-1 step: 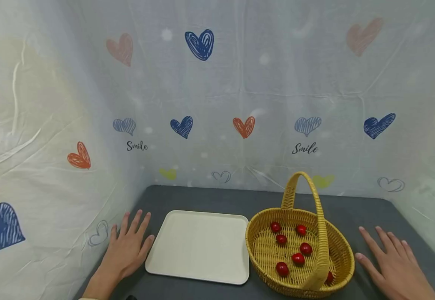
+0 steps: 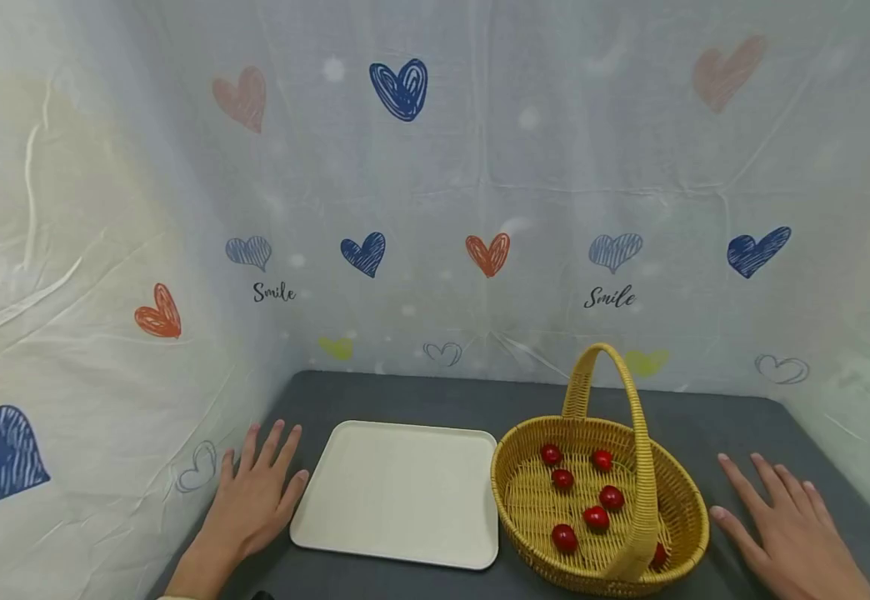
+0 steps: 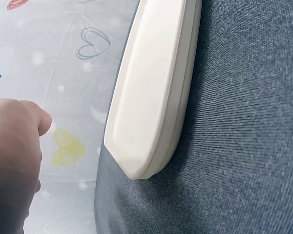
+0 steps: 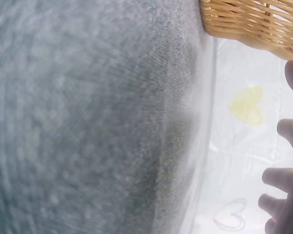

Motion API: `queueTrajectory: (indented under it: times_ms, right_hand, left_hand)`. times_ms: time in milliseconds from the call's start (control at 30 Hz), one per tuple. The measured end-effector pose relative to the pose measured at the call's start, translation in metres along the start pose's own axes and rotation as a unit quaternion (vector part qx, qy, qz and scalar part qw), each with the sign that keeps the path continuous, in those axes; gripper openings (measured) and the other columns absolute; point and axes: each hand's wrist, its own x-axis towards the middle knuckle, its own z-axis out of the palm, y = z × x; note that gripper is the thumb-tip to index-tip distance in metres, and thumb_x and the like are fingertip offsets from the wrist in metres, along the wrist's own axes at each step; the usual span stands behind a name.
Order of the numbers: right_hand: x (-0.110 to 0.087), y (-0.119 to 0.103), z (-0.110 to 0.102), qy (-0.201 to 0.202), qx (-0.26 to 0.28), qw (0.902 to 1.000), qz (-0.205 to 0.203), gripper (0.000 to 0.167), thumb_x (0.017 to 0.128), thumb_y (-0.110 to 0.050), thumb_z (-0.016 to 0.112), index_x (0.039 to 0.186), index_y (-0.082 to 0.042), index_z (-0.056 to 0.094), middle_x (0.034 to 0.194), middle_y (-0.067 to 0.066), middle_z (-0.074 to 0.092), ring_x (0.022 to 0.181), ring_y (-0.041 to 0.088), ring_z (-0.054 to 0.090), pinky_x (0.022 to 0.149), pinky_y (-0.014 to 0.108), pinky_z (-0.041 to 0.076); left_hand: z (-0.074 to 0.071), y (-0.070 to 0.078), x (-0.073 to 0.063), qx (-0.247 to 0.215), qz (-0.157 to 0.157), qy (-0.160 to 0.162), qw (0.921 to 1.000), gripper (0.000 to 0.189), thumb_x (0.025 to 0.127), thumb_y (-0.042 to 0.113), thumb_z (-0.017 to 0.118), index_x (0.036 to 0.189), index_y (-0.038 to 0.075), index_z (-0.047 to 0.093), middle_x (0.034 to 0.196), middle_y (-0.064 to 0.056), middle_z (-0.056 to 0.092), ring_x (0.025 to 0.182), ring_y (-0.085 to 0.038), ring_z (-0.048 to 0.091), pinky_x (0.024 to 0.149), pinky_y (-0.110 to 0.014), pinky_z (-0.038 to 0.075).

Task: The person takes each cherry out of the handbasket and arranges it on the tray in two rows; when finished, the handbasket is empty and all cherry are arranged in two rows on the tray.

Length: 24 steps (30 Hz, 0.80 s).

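My left hand (image 2: 247, 496) lies with fingers spread beside the left edge of a cream rectangular tray (image 2: 397, 496), holding nothing. To the right of the tray stands a yellow wicker basket (image 2: 681, 504) with a tall arched handle. Several small, shiny red fruits, like cherries (image 2: 612, 498), lie on its floor; one is partly hidden by the handle. Right of the basket, my right hand (image 2: 791, 529) is spread and holds nothing. In the left wrist view, part of the hand (image 3: 14, 151) shows left of the tray (image 3: 146, 78). The right wrist view has fingertips (image 4: 278, 179) below the basket (image 4: 254, 22).
A dark grey cloth-covered table (image 2: 420, 396) bears everything. Behind it and at both sides hangs a pale curtain (image 2: 435, 167) printed with hearts and "Smile". A small black object (image 2: 262, 595) shows at the bottom edge, near the left forearm.
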Motion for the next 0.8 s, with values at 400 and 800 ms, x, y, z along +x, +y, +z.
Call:
queueTrajectory:
  times_ms: [400,800]
  right_hand:
    - [-0.002,-0.002,-0.008,-0.001,-0.008,1.0,-0.003,0.089,0.112,-0.062,0.05,0.172,-0.001,0.025,0.155,0.052,0.036,0.14,0.073,0.031,0.115,0.086,0.019]
    - [-0.006,-0.002,-0.035,-0.012,0.138,0.99,-0.028,0.078,0.118,-0.04,0.05,0.174,0.0,0.013,0.163,0.05,0.023,0.143,0.074,0.024,0.113,0.093,0.01]
  left_hand:
    - [0.0,-0.003,-0.001,0.0,0.006,0.011,0.9999,0.073,0.115,0.053,0.047,0.175,0.015,0.03,0.181,-0.022,0.024,0.165,-0.056,0.013,0.119,-0.087,0.016]
    - [-0.018,-0.008,-0.008,-0.154,0.058,0.102,0.9811,0.072,0.109,0.032,0.066,0.173,0.022,0.035,0.174,-0.017,0.041,0.164,-0.044,0.032,0.136,-0.047,0.024]
